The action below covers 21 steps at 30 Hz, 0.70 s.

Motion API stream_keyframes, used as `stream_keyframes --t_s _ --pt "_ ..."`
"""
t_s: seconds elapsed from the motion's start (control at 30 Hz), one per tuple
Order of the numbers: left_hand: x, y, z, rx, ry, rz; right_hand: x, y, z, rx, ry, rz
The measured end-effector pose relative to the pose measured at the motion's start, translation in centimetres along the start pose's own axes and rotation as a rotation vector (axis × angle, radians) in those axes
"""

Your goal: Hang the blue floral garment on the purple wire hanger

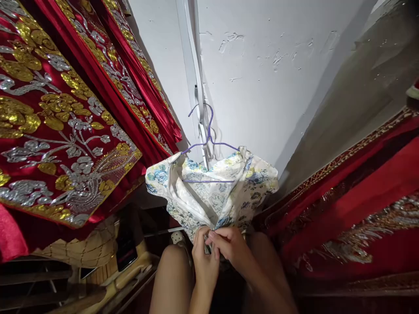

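Observation:
A white floral dress or top (262, 179) with blue and yellow flowers hangs in front of me on a purple wire hanger (210, 138). Its opening spreads into a V that narrows down toward my hands. At the bottom of that V, my left hand (203, 250) pinches the fabric with closed fingers. My right hand (231, 246) is closed there too, its thumb and fingertips meeting those of the left. Any small fastener between the fingertips is hidden. The lower part of the garment disappears behind my hands and knees.
A white strap (195, 56) runs down the pale wall (262, 87) to the hanger's hook. Red cloths with gold and silver embroidery (65, 117) hang at left; more red fabric (360, 218) is at right. A phone (126, 246) rests on a wooden chair (131, 272) at lower left.

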<state>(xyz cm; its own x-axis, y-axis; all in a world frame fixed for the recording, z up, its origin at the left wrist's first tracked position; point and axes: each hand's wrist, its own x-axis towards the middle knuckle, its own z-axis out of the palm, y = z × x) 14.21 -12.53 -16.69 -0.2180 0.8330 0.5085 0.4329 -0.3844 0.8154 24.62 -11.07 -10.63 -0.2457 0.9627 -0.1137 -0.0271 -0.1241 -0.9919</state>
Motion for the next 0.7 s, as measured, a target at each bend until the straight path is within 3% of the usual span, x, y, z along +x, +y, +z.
stream_keyframes --t_s 0.17,0.27,0.37,0.57,0.7 --pt "2.3 -1.8 1.5 0.014 -0.027 0.038 3.6 -3.3 -0.6 0.085 0.002 0.041" --pt "2.6 -1.8 2.3 0.023 -0.122 0.027 5.1 -5.8 -1.2 0.141 0.074 0.015" --pt "2.0 -0.7 2.3 0.019 -0.197 -0.013 5.6 -8.7 -2.1 0.122 0.113 -0.049" --pt "-0.5 1.6 0.9 -0.002 -0.200 -0.074 6.1 -15.8 -3.5 0.252 0.150 -0.239" --pt "-2.0 2.0 0.8 -0.058 -0.243 -0.147 6.2 -17.8 -3.2 0.214 0.121 -0.206"
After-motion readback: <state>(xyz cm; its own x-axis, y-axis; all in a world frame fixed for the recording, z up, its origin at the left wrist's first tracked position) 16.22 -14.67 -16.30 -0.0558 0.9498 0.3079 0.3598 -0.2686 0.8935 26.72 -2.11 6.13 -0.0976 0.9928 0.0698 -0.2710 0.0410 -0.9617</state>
